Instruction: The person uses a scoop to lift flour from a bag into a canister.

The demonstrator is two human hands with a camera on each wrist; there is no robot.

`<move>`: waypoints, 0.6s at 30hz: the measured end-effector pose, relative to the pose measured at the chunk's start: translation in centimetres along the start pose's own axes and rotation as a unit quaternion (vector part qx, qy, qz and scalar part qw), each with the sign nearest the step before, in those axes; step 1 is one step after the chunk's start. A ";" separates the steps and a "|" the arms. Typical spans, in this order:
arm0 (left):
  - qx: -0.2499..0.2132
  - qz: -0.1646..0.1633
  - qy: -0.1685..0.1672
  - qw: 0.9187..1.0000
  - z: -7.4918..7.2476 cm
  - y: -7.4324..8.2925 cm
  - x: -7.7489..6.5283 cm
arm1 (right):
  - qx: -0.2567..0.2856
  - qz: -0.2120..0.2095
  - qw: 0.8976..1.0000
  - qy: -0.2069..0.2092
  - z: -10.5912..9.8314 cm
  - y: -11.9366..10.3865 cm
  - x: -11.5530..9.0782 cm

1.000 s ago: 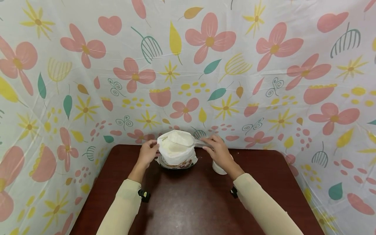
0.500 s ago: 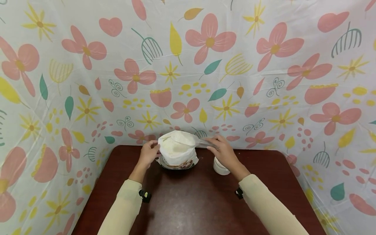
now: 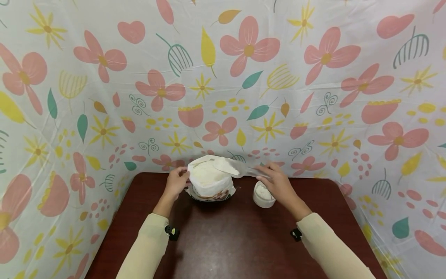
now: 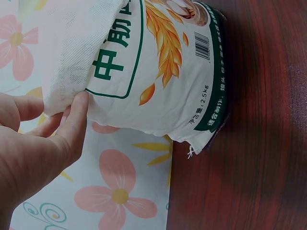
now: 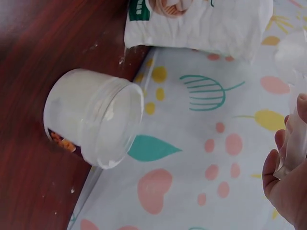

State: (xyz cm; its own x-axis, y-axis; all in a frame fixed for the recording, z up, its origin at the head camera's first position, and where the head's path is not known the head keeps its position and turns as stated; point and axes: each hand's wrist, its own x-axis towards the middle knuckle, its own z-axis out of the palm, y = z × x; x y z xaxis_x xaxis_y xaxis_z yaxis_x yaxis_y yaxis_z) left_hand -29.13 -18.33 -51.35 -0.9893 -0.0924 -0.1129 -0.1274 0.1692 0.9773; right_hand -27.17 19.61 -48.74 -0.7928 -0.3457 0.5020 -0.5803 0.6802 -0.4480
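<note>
A white cloth-like flour bag stands upright at the back of the table, its mouth folded open over pale flour. Its front, in the left wrist view, carries green lettering and a wheat ear. My left hand pinches the folded rim on the bag's left side. My right hand grips the handle of a clear plastic scoop. White flour lies heaped in the scoop's bowl, over the right edge of the bag's mouth. Below the right hand stands a round clear jar with white flour inside.
The dark red-brown table backs onto a flower-printed curtain, which also hangs along both sides. Small white specks dot the table near the jar. The jar's side bears a dark label.
My right hand has moved right, drawing the scoop from inside the bag's mouth to its right edge, loaded with flour. The jar's top has come into view. My left hand stays at the rim.
</note>
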 end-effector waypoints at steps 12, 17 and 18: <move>0.001 -0.004 -0.002 1.000 0.0 -0.1 0.1 | -0.036 -0.001 0.999 0.037 -2.6 2.2 -2.9; 0.002 -0.001 -0.002 1.000 -0.1 0.0 0.1 | -0.054 0.004 0.997 0.051 -4.0 3.2 -3.9; 0.001 0.000 -0.001 1.000 0.0 0.0 0.1 | -0.055 0.003 0.997 0.053 -4.3 3.3 -4.1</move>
State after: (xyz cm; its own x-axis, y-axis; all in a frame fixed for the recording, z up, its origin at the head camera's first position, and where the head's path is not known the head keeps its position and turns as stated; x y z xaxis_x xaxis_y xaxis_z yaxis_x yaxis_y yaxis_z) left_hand -29.21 -18.39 -51.38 -0.9894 -0.0897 -0.1140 -0.1281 0.1718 0.9768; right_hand -25.07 26.03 -49.13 -0.7689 -0.2742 0.5776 -0.5461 0.7514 -0.3704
